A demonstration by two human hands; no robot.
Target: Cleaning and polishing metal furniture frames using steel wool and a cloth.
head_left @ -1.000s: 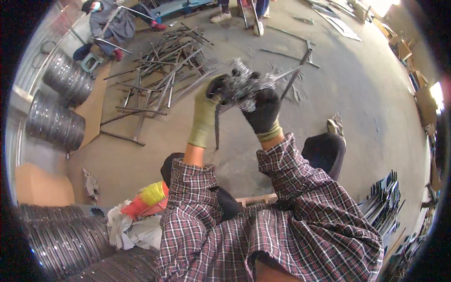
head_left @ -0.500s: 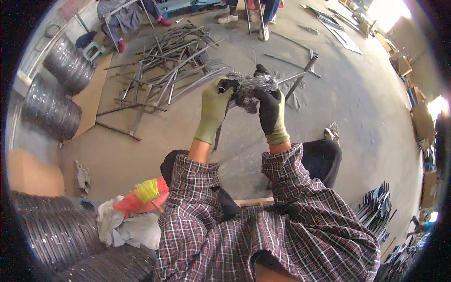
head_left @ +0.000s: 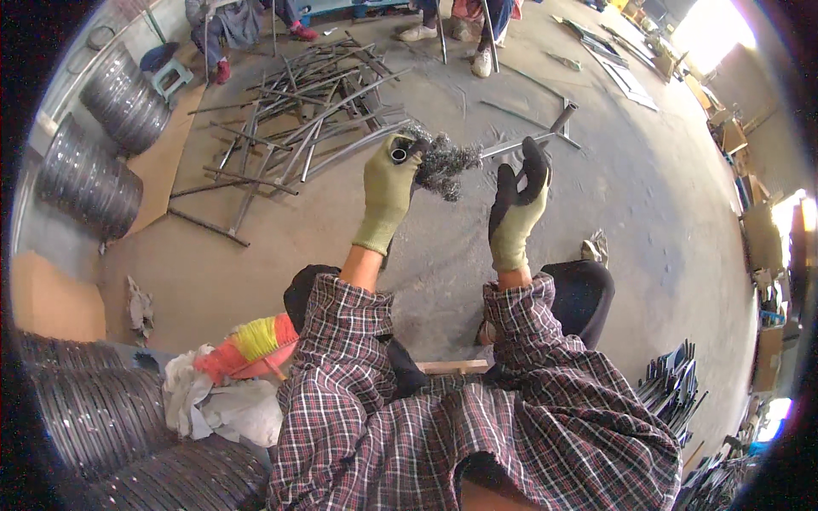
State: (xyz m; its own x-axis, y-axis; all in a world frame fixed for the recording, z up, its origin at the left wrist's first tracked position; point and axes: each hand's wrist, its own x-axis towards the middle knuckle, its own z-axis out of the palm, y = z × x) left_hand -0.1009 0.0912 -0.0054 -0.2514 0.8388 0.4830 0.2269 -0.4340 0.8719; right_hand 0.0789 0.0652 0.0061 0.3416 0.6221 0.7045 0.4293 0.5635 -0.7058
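Observation:
A gloved grip keeps my left hand (head_left: pixel 385 189) closed around one end of a metal tube frame (head_left: pixel 561 121), its round open tube end showing beside the thumb. The frame's crossbar runs away to the right toward another tube. A tangled grey wad of steel wool (head_left: pixel 445 168) sits around the crossbar, right against my left fingers. My right hand (head_left: pixel 518 204), in a matching black-palmed green glove, is off the wool, its fingers and thumb apart and nothing in them. It stands just below the crossbar.
Ahead to the left lies a heap of metal tube frames (head_left: pixel 315 111). Dark coiled stacks (head_left: pixel 89 179) line the left side. Near my left knee are rags (head_left: pixel 226 409) and an orange-yellow bundle (head_left: pixel 251 345). Dark metal pieces (head_left: pixel 673 383) stand at right. Two people sit at the far side.
My right hand has let go of the steel wool and drawn away to the right, its fingers opening. My left hand keeps hold of the tube frame.

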